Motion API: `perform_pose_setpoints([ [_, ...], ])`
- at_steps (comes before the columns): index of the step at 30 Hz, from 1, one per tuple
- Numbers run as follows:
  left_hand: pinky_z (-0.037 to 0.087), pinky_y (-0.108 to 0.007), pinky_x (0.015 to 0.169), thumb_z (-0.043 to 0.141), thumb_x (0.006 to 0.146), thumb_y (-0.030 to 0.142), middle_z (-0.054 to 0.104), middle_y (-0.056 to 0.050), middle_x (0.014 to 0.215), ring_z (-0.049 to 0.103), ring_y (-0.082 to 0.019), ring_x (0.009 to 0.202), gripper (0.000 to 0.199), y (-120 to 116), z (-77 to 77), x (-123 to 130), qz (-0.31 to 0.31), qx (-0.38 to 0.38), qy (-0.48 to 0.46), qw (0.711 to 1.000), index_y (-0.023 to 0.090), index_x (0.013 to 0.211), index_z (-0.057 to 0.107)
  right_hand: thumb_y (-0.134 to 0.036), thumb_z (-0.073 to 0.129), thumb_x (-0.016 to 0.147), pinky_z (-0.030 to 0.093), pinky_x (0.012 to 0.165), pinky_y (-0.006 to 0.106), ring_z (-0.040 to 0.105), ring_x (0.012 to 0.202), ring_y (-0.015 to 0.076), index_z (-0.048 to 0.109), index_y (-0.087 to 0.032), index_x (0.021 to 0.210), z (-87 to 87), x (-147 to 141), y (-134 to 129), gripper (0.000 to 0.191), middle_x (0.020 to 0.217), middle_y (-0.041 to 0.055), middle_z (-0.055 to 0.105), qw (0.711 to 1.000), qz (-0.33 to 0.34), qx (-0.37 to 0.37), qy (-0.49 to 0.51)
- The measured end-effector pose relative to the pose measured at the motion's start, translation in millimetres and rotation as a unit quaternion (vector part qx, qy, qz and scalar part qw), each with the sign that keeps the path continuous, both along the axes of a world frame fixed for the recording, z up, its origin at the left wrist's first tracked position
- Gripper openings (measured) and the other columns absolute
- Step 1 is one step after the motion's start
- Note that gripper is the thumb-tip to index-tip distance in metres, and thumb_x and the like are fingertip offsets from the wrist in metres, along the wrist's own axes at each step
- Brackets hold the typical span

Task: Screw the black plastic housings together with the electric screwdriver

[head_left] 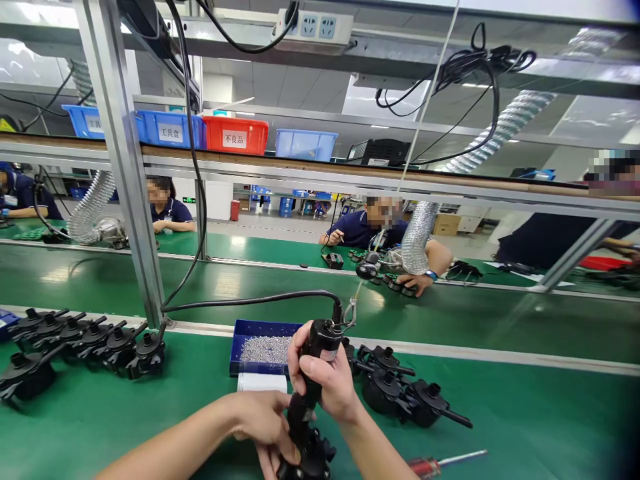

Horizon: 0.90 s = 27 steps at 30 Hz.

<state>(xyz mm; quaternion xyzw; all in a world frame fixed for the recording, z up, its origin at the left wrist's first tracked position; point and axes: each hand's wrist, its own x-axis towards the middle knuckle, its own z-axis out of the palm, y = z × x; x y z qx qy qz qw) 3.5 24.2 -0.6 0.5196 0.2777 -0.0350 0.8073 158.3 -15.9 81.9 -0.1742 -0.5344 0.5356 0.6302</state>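
Observation:
My right hand point(334, 383) is wrapped round the body of a black corded electric screwdriver point(320, 340), held upright but slightly tilted. Its lower end meets a black plastic housing point(315, 460) at the bottom edge of the view. My left hand point(265, 423) is closed on that housing, with fingers beside the screwdriver's nose; the bit and the exact contact point are hidden. Just behind my hands, a blue tray point(240, 367) holds many small silver screws point(265, 349). A white object point(262, 383) lies in front of the tray.
Similar black housings stand in a row point(95, 343) at left and a group point(395, 387) at right. A red-handled screwdriver point(440, 463) lies at lower right. A metal post point(125, 160) rises at left. A cord point(250, 298) runs to my tool. Co-workers sit across the green bench point(250, 273).

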Motion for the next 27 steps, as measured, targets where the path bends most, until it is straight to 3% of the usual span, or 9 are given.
perform_pose_setpoints([
  [3,0.054,-0.025,0.032,0.101,0.062,0.024,0.075,-0.005,0.067,0.066,-0.020,0.038,0.048,-8.1,15.8,1.8,-0.016,0.070,0.052,0.996,0.019,0.095,0.066,-0.048,0.088,0.088,0.042,0.043,0.023,0.049,0.042,0.0095,0.061,-0.024,0.099,7.1,4.5,-5.9,0.038,0.071,-0.0019,0.070,0.998,0.061,0.007,-0.005],
  [7,0.047,-0.023,0.032,0.094,0.070,0.029,0.069,0.003,0.061,0.056,-0.015,0.031,0.041,-27.9,38.2,-4.3,0.059,0.252,0.150,0.954,0.022,0.102,0.068,-0.047,0.087,0.091,0.042,0.048,0.025,0.053,0.048,0.0112,0.063,-0.024,0.099,24.8,14.1,-21.1,0.034,0.074,-0.0002,0.071,1.000,0.012,0.025,-0.007],
  [9,0.041,-0.024,0.032,0.091,0.074,0.036,0.064,0.005,0.054,0.054,-0.017,0.029,0.037,-31.7,53.9,-10.6,0.057,0.330,0.209,0.919,0.022,0.103,0.071,-0.045,0.087,0.092,0.043,0.050,0.026,0.056,0.049,0.0122,0.065,-0.024,0.099,31.1,19.1,-26.2,0.031,0.076,-0.0002,0.071,0.999,-0.030,0.025,-0.002],
  [11,0.044,-0.026,0.038,0.088,0.079,0.038,0.065,0.003,0.054,0.060,-0.021,0.035,0.030,-23.5,70.9,-15.3,0.029,0.414,0.243,0.877,0.022,0.101,0.076,-0.042,0.087,0.093,0.043,0.050,0.027,0.058,0.050,0.0134,0.066,-0.025,0.099,34.1,22.3,-27.4,0.028,0.076,-0.0001,0.071,0.998,-0.057,0.026,-0.009],
  [15,0.060,-0.035,0.083,0.077,0.085,0.014,0.083,-0.011,0.091,0.082,-0.032,0.092,0.008,26.6,90.6,-8.4,0.082,0.609,0.270,0.741,0.020,0.089,0.082,-0.045,0.087,0.092,0.043,0.050,0.028,0.058,0.050,0.0142,0.068,-0.022,0.096,34.0,20.0,-23.1,0.030,0.073,0.0005,0.069,0.996,-0.069,0.016,-0.044],
  [17,0.058,-0.041,0.097,0.070,0.089,0.006,0.083,-0.017,0.104,0.079,-0.035,0.108,0.015,54.7,87.1,2.0,0.103,0.630,0.299,0.710,0.016,0.087,0.081,-0.048,0.088,0.091,0.043,0.053,0.029,0.057,0.050,0.0141,0.069,-0.021,0.094,33.4,17.1,-21.2,0.034,0.071,0.0004,0.069,0.996,-0.075,0.000,-0.057],
  [20,0.059,-0.044,0.101,0.075,0.096,0.012,0.082,-0.013,0.105,0.078,-0.028,0.107,0.005,81.5,70.1,16.6,0.080,0.626,0.341,0.697,0.014,0.093,0.079,-0.052,0.087,0.092,0.045,0.055,0.030,0.058,0.051,0.0140,0.069,-0.020,0.094,31.9,15.8,-19.7,0.037,0.072,0.0006,0.069,0.994,-0.077,-0.007,-0.074],
  [23,0.063,-0.045,0.101,0.079,0.102,0.032,0.079,-0.006,0.111,0.076,-0.023,0.107,0.017,89.5,51.9,23.2,0.038,0.612,0.368,0.699,0.015,0.105,0.076,-0.052,0.087,0.092,0.045,0.056,0.029,0.058,0.052,0.0131,0.068,-0.020,0.097,30.8,17.9,-17.9,0.037,0.072,-0.0006,0.069,0.995,-0.064,-0.004,-0.082],
  [27,0.064,-0.046,0.100,0.076,0.104,0.039,0.077,-0.008,0.122,0.075,-0.024,0.111,0.026,91.5,37.2,23.1,0.014,0.604,0.380,0.700,0.016,0.118,0.075,-0.054,0.088,0.091,0.045,0.057,0.028,0.057,0.052,0.0125,0.068,-0.020,0.096,31.9,18.8,-15.1,0.040,0.067,-0.0026,0.065,0.994,-0.067,-0.017,-0.081],
])
